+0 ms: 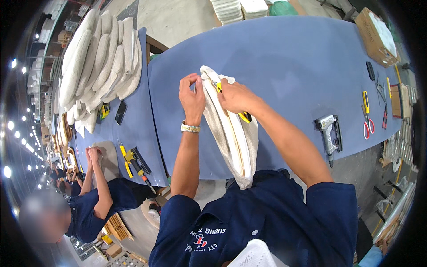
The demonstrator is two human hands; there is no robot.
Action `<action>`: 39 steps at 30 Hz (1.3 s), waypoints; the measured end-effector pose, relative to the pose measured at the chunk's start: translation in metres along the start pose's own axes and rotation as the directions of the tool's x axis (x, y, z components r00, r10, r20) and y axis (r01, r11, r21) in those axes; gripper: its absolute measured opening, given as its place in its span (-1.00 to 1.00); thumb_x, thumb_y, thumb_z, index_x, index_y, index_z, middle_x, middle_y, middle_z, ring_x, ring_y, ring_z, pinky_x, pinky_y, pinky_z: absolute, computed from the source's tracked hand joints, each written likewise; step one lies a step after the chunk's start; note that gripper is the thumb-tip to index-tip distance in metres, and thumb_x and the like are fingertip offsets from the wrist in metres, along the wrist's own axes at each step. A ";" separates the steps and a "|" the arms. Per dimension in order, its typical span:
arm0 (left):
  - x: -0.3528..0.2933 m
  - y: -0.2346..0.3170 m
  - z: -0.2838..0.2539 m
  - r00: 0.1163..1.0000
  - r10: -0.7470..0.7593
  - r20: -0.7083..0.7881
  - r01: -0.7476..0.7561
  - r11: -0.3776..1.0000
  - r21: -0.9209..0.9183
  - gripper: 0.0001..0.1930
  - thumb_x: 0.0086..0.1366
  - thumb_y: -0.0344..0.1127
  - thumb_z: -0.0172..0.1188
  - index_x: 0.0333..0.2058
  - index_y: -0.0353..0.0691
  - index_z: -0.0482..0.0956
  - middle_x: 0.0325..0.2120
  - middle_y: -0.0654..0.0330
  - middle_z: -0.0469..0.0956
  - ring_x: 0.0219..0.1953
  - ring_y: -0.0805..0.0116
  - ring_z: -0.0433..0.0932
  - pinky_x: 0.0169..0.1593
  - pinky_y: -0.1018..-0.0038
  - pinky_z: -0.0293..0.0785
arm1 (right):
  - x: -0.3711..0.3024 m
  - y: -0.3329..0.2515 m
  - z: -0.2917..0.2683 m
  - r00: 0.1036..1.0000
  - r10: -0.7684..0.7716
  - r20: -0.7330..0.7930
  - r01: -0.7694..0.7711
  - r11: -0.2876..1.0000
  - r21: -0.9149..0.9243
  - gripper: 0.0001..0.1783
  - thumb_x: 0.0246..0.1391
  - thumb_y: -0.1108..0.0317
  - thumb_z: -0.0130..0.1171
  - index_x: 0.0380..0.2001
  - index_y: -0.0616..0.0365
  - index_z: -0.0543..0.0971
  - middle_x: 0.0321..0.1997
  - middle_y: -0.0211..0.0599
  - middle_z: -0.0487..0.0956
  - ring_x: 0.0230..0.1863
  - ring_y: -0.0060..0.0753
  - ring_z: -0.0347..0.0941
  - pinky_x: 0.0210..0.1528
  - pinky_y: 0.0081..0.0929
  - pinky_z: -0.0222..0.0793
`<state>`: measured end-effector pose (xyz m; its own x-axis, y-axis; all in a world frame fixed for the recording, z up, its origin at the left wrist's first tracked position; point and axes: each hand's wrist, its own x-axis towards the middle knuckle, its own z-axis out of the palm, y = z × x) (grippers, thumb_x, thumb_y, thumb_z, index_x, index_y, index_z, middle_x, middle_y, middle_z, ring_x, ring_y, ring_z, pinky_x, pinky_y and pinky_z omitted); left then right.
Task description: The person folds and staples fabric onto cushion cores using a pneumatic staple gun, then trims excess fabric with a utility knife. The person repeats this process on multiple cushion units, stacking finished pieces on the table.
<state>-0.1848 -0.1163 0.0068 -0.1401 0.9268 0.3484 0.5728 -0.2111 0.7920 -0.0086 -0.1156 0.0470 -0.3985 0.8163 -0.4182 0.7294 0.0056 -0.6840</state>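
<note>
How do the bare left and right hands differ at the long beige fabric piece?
The right hand grips a yellow-and-black tool; the left hand shows none. The left hand has a gold-and-silver watch at the wrist; the right hand none. The right hand is over the beige fabric piece; the left hand at its left edge, contact unclear. Both are near its far end.

A long beige padded piece [240, 149], white along its middle, overhangs the blue table [289, 53], a yellow-and-black tool [245, 117] at its far half.
</note>
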 end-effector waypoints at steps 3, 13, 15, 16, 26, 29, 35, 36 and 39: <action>0.009 0.000 -0.001 0.984 0.141 0.112 -0.158 0.975 0.159 -0.79 0.29 -0.39 0.35 -0.11 -0.24 0.70 -0.05 0.07 0.63 -0.06 0.18 0.64 0.02 0.32 0.56 | -0.004 0.000 -0.001 1.000 0.019 0.013 -0.019 1.000 0.023 -0.52 0.27 0.23 0.05 0.09 0.43 0.38 -0.07 0.29 0.65 0.02 0.27 0.61 0.10 0.05 0.52; 0.003 -0.011 0.015 0.974 -0.223 -0.042 0.220 0.974 -0.061 -0.85 0.36 -0.38 0.32 -0.23 -0.37 0.72 -0.27 0.08 0.71 -0.26 0.39 0.70 -0.15 0.45 0.61 | -0.001 -0.002 -0.013 0.996 -0.047 -0.071 0.058 0.986 0.159 -0.58 0.30 0.24 0.00 -0.05 0.48 0.41 -0.29 0.24 0.68 -0.15 0.21 0.67 -0.03 0.04 0.55; 0.001 -0.010 0.018 0.967 -0.250 -0.056 0.244 0.965 -0.093 -0.84 0.38 -0.38 0.31 -0.23 -0.40 0.71 -0.27 0.07 0.73 -0.28 0.41 0.71 -0.17 0.46 0.62 | 0.005 -0.009 -0.024 0.999 -0.030 -0.042 0.037 0.982 0.187 -0.60 0.29 0.25 0.00 -0.08 0.47 0.42 -0.39 0.17 0.69 -0.23 0.14 0.70 -0.08 0.01 0.57; 0.001 -0.010 0.020 0.964 -0.258 -0.059 0.251 0.963 -0.100 -0.84 0.38 -0.39 0.30 -0.23 -0.41 0.71 -0.28 0.06 0.74 -0.28 0.41 0.71 -0.17 0.46 0.63 | 0.011 -0.010 -0.025 0.999 -0.025 -0.028 0.030 0.985 0.169 -0.60 0.28 0.26 0.00 -0.07 0.48 0.43 -0.42 0.14 0.69 -0.26 0.11 0.70 -0.09 -0.02 0.57; -0.006 -0.015 0.024 0.971 -0.225 -0.081 0.214 0.969 -0.126 -0.83 0.40 -0.38 0.28 -0.20 -0.41 0.63 -0.16 -0.01 0.76 -0.17 0.37 0.73 -0.09 0.43 0.63 | 0.033 -0.014 -0.015 1.000 0.015 -0.007 -0.014 0.996 0.090 -0.61 0.32 0.26 -0.05 -0.12 0.51 0.43 -0.44 0.19 0.66 -0.44 0.05 0.69 -0.22 -0.03 0.56; 0.000 -0.009 0.019 0.967 -0.255 -0.012 0.254 0.967 -0.012 -0.83 0.41 -0.37 0.27 -0.20 -0.40 0.61 -0.15 -0.01 0.76 -0.14 0.35 0.73 -0.07 0.40 0.62 | 0.034 -0.014 -0.015 1.000 0.019 -0.010 -0.018 0.996 0.087 -0.60 0.33 0.25 -0.06 -0.12 0.51 0.43 -0.45 0.19 0.66 -0.43 0.06 0.69 -0.20 -0.03 0.56; 0.001 0.001 0.016 0.968 -0.250 -0.016 0.250 0.963 0.096 -0.75 0.39 -0.32 0.25 -0.06 -0.35 0.65 -0.20 -0.07 0.76 -0.13 0.12 0.77 -0.04 0.30 0.60 | 0.040 -0.013 -0.016 1.000 -0.022 -0.013 0.023 0.998 0.058 -0.61 0.34 0.26 -0.06 -0.12 0.52 0.42 -0.47 0.19 0.66 -0.45 0.04 0.68 -0.24 -0.04 0.57; 0.002 0.001 0.017 0.961 -0.276 -0.007 0.276 0.958 0.079 -0.75 0.40 -0.32 0.24 -0.05 -0.35 0.66 -0.21 -0.08 0.76 -0.13 0.11 0.77 -0.04 0.30 0.60 | 0.042 -0.013 -0.017 0.999 -0.040 -0.004 0.040 0.998 0.051 -0.61 0.34 0.26 -0.06 -0.12 0.52 0.42 -0.46 0.20 0.66 -0.46 0.04 0.68 -0.26 -0.04 0.57; 0.003 0.003 0.019 0.942 -0.336 -0.004 0.336 0.941 0.037 -0.74 0.40 -0.30 0.23 -0.06 -0.34 0.69 -0.23 -0.09 0.75 -0.15 0.08 0.77 -0.06 0.29 0.59 | 0.052 -0.007 -0.017 0.999 -0.045 0.028 0.045 0.999 0.003 -0.60 0.34 0.28 -0.07 -0.09 0.54 0.41 -0.41 0.21 0.66 -0.47 0.03 0.68 -0.31 -0.06 0.57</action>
<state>-0.1679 -0.1079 0.0009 -0.3275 0.9427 0.0634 0.5218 0.1245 0.8439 -0.0243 -0.0634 0.0403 -0.4461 0.7987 -0.4038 0.7091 0.0401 -0.7040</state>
